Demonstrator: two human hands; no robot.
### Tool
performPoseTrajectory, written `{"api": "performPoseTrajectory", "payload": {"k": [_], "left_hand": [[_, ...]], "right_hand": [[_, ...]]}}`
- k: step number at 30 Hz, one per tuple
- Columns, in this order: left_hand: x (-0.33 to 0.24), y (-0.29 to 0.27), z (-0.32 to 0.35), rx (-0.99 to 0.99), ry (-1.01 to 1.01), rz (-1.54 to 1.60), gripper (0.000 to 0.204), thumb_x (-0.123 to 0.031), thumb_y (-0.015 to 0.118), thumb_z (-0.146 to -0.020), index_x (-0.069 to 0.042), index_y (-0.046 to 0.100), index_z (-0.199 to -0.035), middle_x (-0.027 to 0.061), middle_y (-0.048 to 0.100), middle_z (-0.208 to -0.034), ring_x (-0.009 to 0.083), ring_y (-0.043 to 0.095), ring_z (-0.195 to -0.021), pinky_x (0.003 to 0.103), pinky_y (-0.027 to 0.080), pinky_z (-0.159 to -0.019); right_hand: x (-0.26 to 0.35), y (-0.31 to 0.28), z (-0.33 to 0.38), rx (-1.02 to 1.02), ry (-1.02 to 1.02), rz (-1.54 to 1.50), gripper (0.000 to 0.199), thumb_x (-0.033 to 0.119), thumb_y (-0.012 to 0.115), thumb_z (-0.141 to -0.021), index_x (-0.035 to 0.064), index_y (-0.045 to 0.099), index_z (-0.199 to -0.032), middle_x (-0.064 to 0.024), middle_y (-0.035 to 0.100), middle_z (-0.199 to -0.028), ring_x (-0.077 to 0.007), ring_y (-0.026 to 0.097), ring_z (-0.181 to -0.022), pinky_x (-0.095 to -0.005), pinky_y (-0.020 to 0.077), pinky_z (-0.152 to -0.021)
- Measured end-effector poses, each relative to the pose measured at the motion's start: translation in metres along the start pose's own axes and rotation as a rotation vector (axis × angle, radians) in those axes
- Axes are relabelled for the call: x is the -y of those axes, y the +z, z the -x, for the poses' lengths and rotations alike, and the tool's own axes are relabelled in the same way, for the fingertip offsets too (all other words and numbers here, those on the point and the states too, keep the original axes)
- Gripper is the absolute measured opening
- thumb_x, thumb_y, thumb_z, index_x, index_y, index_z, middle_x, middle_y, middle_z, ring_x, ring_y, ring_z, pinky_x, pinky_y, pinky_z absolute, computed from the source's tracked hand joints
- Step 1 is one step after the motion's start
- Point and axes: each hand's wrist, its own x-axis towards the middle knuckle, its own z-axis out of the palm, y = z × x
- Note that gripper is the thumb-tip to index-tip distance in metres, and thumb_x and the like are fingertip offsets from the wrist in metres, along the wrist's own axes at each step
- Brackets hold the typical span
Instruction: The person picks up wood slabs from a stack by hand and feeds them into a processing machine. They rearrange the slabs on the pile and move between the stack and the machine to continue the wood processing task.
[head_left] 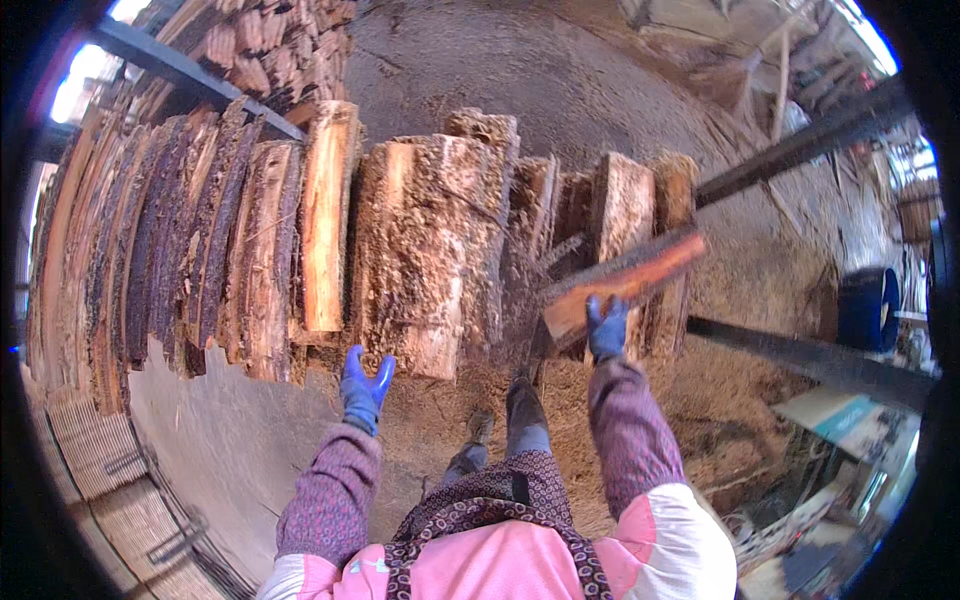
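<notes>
My right hand point(607, 328), in a blue glove, is closed around the lower edge of a short wooden slab point(650, 265). The slab tilts up to the right, its sawn face reddish and its upper edge dark. Behind it stand more bark-edged slabs point(626, 195). My left hand point(366, 385), gloved in blue too, has thumb and fingers spread with nothing in them. It is just below the near end of a wide, sawdust-covered slab point(430, 250). Left of that piece rests a paler slab point(325, 220) with a bright sawn face.
A long row of slabs point(150, 240) fills the left side. Dark metal bars point(820, 365) jut out to the right, near a blue barrel point(868, 312). Stacked wood point(265, 50) lies at the far left. Sawdust covers the floor point(720, 410) near my feet.
</notes>
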Motion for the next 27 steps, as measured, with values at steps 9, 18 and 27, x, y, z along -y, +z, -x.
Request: {"api": "performPoseTrajectory", "payload": {"k": [9,18,27], "left_hand": [[-0.015,-0.032,-0.037,0.049,-0.078,-0.08,0.07,-0.046,0.075,-0.075,0.003,0.055,-0.121,0.0243,0.061,-0.118,0.0366,0.057,-0.111,0.043,0.046,-0.095],[-0.051,-0.031,-0.028,0.302,-0.078,-0.453,0.092,-0.054,0.07,-0.075,0.006,0.039,-0.137,0.0251,0.039,-0.142,0.0349,0.041,-0.129,0.038,0.036,-0.107],[-0.018,-0.044,-0.065,0.478,-0.33,0.639,0.065,-0.034,0.061,-0.091,0.0,0.035,-0.14,0.0159,0.042,-0.14,0.0234,0.041,-0.128,0.034,0.048,-0.095]], "right_hand": [[0.197,0.004,0.101,1.261,0.074,-0.269,0.059,0.057,0.058,-0.085,-0.0014,0.066,-0.091,-0.0205,0.067,-0.081,-0.0351,0.065,-0.072,-0.0405,0.0482,-0.069],[0.207,0.074,0.171,0.9,0.913,-0.812,0.053,0.047,0.072,-0.079,0.0009,0.064,-0.105,-0.0083,0.062,-0.09,-0.018,0.054,-0.072,-0.0327,0.0431,-0.062],[0.187,0.08,0.168,1.298,0.741,-0.871,0.071,0.055,0.055,-0.089,0.0065,0.041,-0.14,-0.0097,0.052,-0.134,-0.0222,0.054,-0.116,-0.0392,0.0428,-0.099]]}}
